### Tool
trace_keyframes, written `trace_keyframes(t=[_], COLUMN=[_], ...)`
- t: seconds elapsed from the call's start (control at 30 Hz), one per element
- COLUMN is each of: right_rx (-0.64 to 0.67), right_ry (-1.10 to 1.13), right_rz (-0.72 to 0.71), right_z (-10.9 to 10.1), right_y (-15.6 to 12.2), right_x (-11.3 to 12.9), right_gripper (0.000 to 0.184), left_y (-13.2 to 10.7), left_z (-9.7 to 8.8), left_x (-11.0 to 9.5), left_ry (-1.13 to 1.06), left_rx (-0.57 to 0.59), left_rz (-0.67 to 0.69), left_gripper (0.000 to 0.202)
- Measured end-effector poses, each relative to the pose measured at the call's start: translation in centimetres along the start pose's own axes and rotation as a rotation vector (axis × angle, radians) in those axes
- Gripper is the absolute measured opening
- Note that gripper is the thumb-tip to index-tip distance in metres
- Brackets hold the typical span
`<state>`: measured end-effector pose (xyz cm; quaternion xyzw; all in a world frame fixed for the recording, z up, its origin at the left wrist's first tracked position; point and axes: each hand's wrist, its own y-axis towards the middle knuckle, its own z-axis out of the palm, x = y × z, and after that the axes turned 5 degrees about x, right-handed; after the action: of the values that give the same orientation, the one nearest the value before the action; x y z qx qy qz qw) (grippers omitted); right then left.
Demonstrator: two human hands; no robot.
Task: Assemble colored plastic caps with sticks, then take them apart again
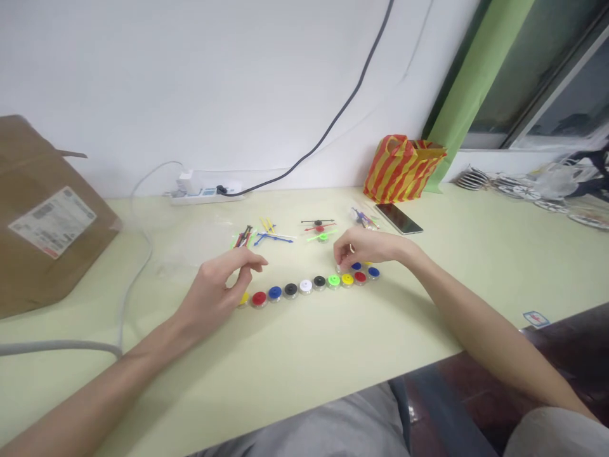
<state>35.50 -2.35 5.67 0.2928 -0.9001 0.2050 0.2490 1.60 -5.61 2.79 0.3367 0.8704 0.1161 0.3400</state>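
Note:
A row of small round coloured discs (305,286) lies across the pale green table (304,355): yellow, red, blue, black, white, black, green, yellow, red, blue. My left hand (216,293) rests at the row's left end, fingers curled over the yellow disc, nothing plainly in them. At the right end my right hand (364,247) has its fingertips pinched down just behind the green and yellow discs; what they hold is too small to make out. Behind the row lie thin coloured sticks (264,237) and a few assembled spinners (320,228).
A brown cardboard box (42,216) stands at the left. A white power strip (207,192) with cables lies by the wall. A red and yellow striped bag (402,166) and a phone (398,218) sit at the back right. Clutter lies on the far right.

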Motion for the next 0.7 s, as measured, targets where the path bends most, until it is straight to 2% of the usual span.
trace_keyframes(t=[0.07,0.17,0.27,0.37,0.47,0.53,0.63,0.7], right_rx=[-0.088,-0.227,-0.339,-0.456,-0.372,-0.280,-0.225,-0.272], right_ry=[-0.043,-0.089,-0.027,0.071,0.140,0.139,0.112,0.108], right_rz=[0.032,-0.039,-0.181,-0.355,-0.531,-0.613,-0.660,-0.636], right_z=[0.7,2.0,2.7,2.4,1.5,0.9,0.1,-0.6], right_y=[0.6,2.0,3.8,6.0,8.8,10.7,13.2,14.3], right_x=[0.2,1.4,3.4,6.0,8.7,10.2,11.2,10.9], right_gripper=[0.006,0.010,0.008,0.006,0.005,0.004,0.006,0.013], left_y=[0.0,0.2,0.6,1.1,1.2,1.2,1.2,1.3], left_z=[0.1,0.2,0.2,0.2,0.0,-0.2,-0.7,-1.1], left_x=[0.0,0.1,0.1,0.1,0.4,0.7,1.3,1.6], left_ry=[-0.010,-0.105,-0.358,-0.661,-0.944,-1.041,-1.087,-1.102], left_rx=[-0.001,-0.021,-0.021,0.001,-0.012,-0.063,-0.192,-0.281], left_rz=[-0.017,-0.095,-0.187,-0.296,-0.368,-0.372,-0.384,-0.407], left_gripper=[0.022,0.023,0.031,0.047,0.045,0.039,0.030,0.025])
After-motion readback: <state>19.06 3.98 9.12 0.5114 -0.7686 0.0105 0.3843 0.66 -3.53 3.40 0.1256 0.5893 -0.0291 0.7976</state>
